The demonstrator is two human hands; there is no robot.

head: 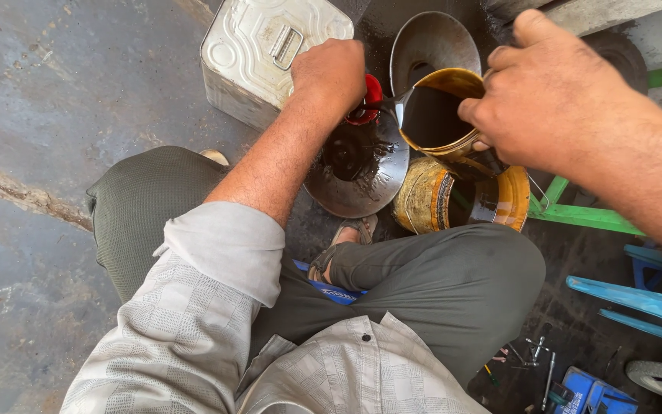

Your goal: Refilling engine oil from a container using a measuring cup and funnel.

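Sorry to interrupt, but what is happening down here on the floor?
A person squats on the stained floor. The right hand tilts a yellow can of dark oil over a metal funnel. The left hand grips the funnel's rim beside something red. A second yellow can and a square tin stand close by.

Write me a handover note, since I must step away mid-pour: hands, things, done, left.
Left hand: steadies the oily metal funnel at its red-topped rim.
Right hand: fingers grip a tilted yellow can of dark oil above the funnel.
Nearby: open yellow tin, square metal canister.
Done: funnel already oil-streaked.
Left: can looks nearly full; pouring seems unfinished.
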